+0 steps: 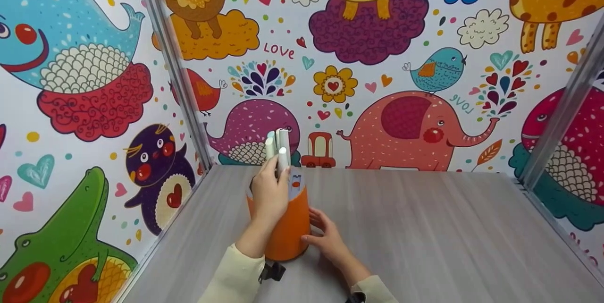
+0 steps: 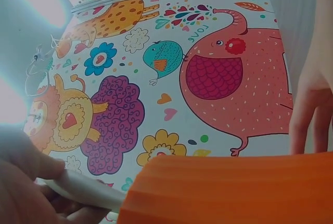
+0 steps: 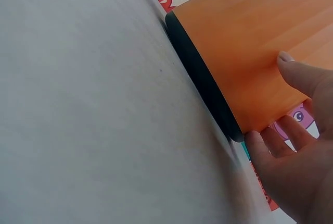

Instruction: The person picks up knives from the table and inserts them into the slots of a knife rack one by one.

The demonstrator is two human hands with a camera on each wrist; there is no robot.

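Observation:
An orange cylindrical holder (image 1: 286, 232) with a slanted open top stands upright on the table, its base dark in the right wrist view. Several pale handles (image 1: 282, 142) stick up out of it, as on a knife block; what lies below them is hidden inside. My left hand (image 1: 271, 192) is at the top of the holder, and its thumb and fingers pinch a white handle (image 2: 88, 190). Low on the right side, my right hand (image 1: 329, 237) holds the holder, thumb on the front and fingers round the side, as the right wrist view (image 3: 296, 146) also shows.
The grey wood-grain table (image 1: 424, 227) reaches back to a wall (image 1: 401, 71) printed with cartoon animals. Printed panels also stand at left and right, with metal corner posts (image 1: 181, 67) between them. Inside the slanted opening, a small orange spot (image 1: 296, 184) shows.

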